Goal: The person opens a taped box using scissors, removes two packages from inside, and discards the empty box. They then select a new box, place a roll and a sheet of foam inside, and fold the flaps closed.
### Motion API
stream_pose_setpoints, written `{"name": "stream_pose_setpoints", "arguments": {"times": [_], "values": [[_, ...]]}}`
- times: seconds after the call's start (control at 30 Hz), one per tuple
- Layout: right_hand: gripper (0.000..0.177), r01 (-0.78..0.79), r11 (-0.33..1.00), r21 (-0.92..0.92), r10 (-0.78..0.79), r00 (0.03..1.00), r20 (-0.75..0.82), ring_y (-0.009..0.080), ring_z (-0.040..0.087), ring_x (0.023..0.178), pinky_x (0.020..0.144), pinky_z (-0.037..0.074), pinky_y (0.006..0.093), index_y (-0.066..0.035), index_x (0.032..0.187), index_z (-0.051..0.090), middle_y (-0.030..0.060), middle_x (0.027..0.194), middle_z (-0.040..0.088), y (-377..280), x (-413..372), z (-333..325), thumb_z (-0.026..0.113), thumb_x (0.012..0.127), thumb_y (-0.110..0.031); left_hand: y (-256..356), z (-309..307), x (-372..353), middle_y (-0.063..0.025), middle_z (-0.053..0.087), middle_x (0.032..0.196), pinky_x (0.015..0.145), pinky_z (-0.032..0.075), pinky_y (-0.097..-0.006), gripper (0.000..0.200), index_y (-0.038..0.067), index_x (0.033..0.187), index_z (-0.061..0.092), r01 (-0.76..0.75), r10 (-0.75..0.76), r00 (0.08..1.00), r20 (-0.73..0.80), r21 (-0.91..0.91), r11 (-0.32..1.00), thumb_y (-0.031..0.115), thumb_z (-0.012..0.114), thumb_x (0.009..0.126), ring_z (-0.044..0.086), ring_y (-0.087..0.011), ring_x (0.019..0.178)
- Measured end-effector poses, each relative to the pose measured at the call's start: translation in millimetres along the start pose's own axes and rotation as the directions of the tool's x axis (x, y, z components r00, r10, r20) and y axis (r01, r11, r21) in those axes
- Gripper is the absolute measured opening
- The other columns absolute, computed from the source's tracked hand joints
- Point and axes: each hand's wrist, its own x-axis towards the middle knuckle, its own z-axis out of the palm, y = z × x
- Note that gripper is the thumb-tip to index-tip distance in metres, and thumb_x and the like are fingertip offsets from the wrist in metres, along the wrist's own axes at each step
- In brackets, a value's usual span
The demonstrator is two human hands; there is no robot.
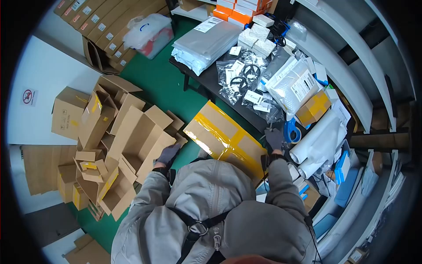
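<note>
My left hand (169,155), in a dark grey glove, is at the near edge of a large open cardboard box (140,132), its fingers closed at the flap. A taped cardboard box (220,128), with shiny yellow tape across its top, lies tilted between my body and the dark table. My right hand (274,139), also gloved, is beyond the right end of this taped box, at the table's edge. Its fingers are curled around a thin item that is too small to name. Just right of it lies a blue tape dispenser (291,131).
The dark table (251,118) carries plastic-bagged parts (246,77), a stack of grey mailing bags (206,42), white rolls (318,138) and a small taped box (314,108). Opened cartons (94,119) are piled on the left. Shelving (347,66) runs along the right.
</note>
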Motion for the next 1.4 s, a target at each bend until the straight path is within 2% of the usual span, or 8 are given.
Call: {"name": "stream_pose_setpoints", "arguments": {"times": [0.1,0.23,0.37,0.77,0.87,1.17,1.27,1.4], "values": [[0.038,0.066,0.904,0.424,-0.119,0.988,0.100,0.0278,0.073,0.082,0.077,0.054,0.0406,-0.001,0.111,0.077,0.0167,0.090,0.076,-67.5,-79.9,-24.6,0.077,0.094,-0.035,97.9,23.4,-60.7,-0.0180,0.062,0.151,0.113,0.048,-0.0314,0.041,0.004,0.133,0.073,-0.426,0.454,0.862,0.226,-0.164,0.890,0.034,0.067,0.106,0.064,-0.0256,0.132],[0.033,0.097,0.709,0.699,-0.253,0.960,0.124,0.0204,0.067,0.076,0.072,0.052,0.0375,0.001,0.108,0.075,0.0158,0.085,0.072,-167.1,-132.1,-33.3,0.076,0.096,-0.029,217.3,86.5,-95.7,-0.0151,0.075,0.125,0.106,0.053,-0.0337,0.035,0.000,0.123,0.074,-0.867,0.797,0.351,0.492,-0.151,0.476,0.028,0.069,0.102,0.070,-0.0269,0.121],[0.034,0.126,0.783,0.610,-0.168,0.986,0.013,0.0168,0.067,0.078,0.072,0.051,0.0365,0.001,0.110,0.075,0.0129,0.088,0.072,-187.8,-140.8,-22.2,0.078,0.096,-0.030,261.7,114.5,-124.5,-0.0126,0.079,0.098,0.094,0.059,-0.0338,0.027,0.000,0.113,0.076,-0.854,0.660,0.515,0.548,0.256,0.454,0.024,0.067,0.104,0.076,-0.0239,0.101],[0.031,-0.040,0.620,0.784,-0.192,0.961,0.201,0.0149,0.070,0.095,0.085,0.054,0.0305,0.001,0.119,0.077,0.0100,0.105,0.077,-159.4,-171.0,-12.9,0.074,0.101,-0.024,232.7,104.2,-88.5,-0.0112,0.079,0.090,0.078,0.058,-0.0308,0.030,-0.003,0.106,0.077,-0.391,0.367,0.505,0.781,-0.172,0.904,0.026,0.076,0.099,0.075,-0.0152,0.082],[0.031,-0.071,0.669,0.740,-0.275,0.901,0.336,0.0136,0.070,0.099,0.087,0.055,0.0292,0.001,0.123,0.077,0.0084,0.107,0.077,-155.0,-179.1,-14.5,0.071,0.103,-0.022,219.0,99.2,-74.6,-0.0107,0.078,0.089,0.082,0.058,-0.0323,0.035,-0.001,0.110,0.077,-0.689,0.429,0.358,0.829,-0.076,0.721,0.032,0.077,0.097,0.076,-0.0183,0.086],[0.025,-0.301,0.518,0.801,-0.055,0.922,0.382,0.0142,0.070,0.088,0.083,0.055,0.0275,0.001,0.117,0.077,0.0081,0.099,0.078,-143.4,-188.8,43.7,0.068,0.105,-0.019,191.7,106.4,-32.9,-0.0130,0.081,0.104,0.096,0.057,-0.0330,0.039,0.007,0.122,0.078,-0.821,0.277,0.456,0.846,0.279,0.499,0.036,0.074,0.097,0.076,-0.0245,0.099],[0.028,-0.378,0.463,0.802,0.094,0.920,0.380,0.0156,0.072,0.085,0.080,0.056,0.0295,0.001,0.116,0.077,0.0093,0.092,0.078,-116.9,-181.7,55.3,0.067,0.105,-0.022,170.4,90.8,-6.8,-0.0164,0.075,0.129,0.106,0.053,-0.0392,0.050,0.010,0.137,0.071,-0.872,0.590,0.489,0.642,0.342,0.350,0.034,0.076,0.093,0.071,-0.0324,0.119],[0.036,-0.213,0.953,0.214,0.153,0.951,0.268,0.0239,0.075,0.085,0.080,0.058,0.0373,-0.002,0.111,0.078,0.0138,0.091,0.079,-106.5,-182.9,46.9,0.069,0.102,-0.035,156.2,72.5,19.8,-0.0160,0.055,0.159,0.120,0.041,-0.0495,0.070,0.015,0.152,0.059,-0.868,0.761,0.302,0.574,0.496,-0.029,0.038,0.076,0.089,0.052,-0.0389,0.145]]}}
